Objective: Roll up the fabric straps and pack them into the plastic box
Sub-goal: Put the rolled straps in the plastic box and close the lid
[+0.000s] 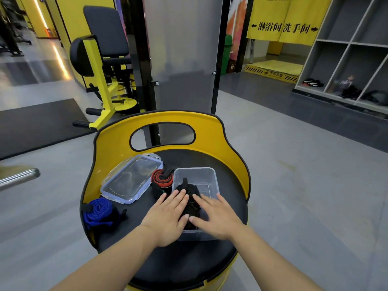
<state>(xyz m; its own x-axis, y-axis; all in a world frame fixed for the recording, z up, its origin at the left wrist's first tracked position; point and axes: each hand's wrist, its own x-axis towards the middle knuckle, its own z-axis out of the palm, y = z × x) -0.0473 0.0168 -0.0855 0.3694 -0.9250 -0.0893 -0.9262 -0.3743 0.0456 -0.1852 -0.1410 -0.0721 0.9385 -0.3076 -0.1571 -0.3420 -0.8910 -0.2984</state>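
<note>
Left hand point(168, 215) and right hand point(214, 217), fingers flat and spread, press the black strap point(192, 198) into the plastic box point(201, 175), likely to stop it unrolling; red strap point(161, 178) and blue strap point(98, 211) wait outside.

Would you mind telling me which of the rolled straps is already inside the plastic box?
The black strap, under both hands, sits in the plastic box. The red strap and the blue strap lie outside it.
</note>
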